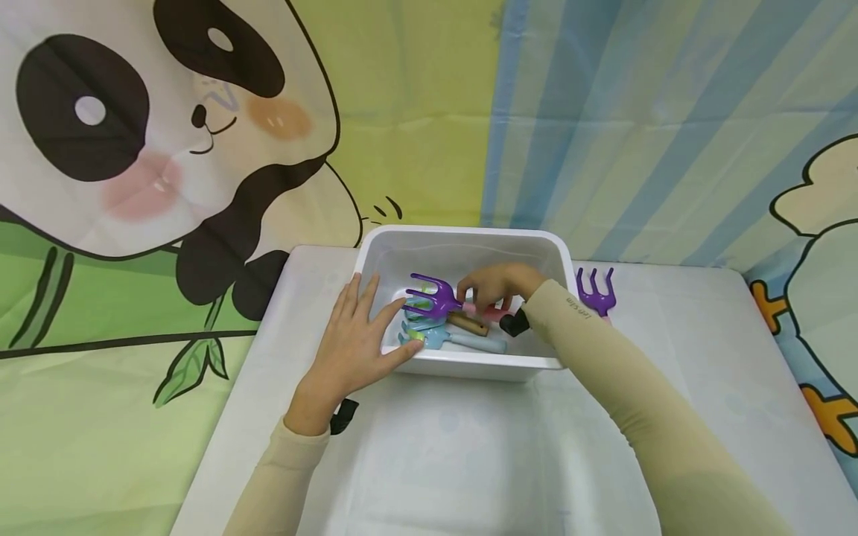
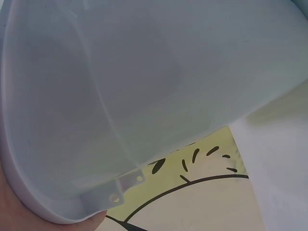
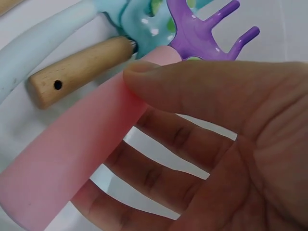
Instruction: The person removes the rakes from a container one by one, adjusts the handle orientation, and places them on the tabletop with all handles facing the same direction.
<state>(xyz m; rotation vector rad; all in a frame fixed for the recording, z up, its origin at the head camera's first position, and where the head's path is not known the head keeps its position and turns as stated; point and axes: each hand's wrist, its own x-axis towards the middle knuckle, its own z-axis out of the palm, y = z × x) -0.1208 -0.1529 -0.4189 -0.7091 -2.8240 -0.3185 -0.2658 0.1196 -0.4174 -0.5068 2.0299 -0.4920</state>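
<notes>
Inside the white plastic bin [image 1: 469, 366], my right hand [image 1: 499, 281] pinches the pink handle of a purple hand rake [image 1: 439, 298]. In the right wrist view, the thumb lies on top of the pink handle [image 3: 72, 139] with the fingers beneath it. The rake's purple tines point left, over other tools. My left hand [image 1: 350, 348] has its fingers spread at the bin's left end, fingertips at the rim. Below the held rake lie a light blue hand rake [image 1: 477, 342] and a wooden-handled tool [image 3: 82, 72], its head mostly hidden.
A second purple hand rake [image 1: 596, 299] lies on the white-covered table [image 1: 442, 461], just right of the bin. Behind stands a printed cloth backdrop [image 1: 415, 112] with a panda. Blue-green tool heads [image 3: 147, 24] crowd the bin's left part.
</notes>
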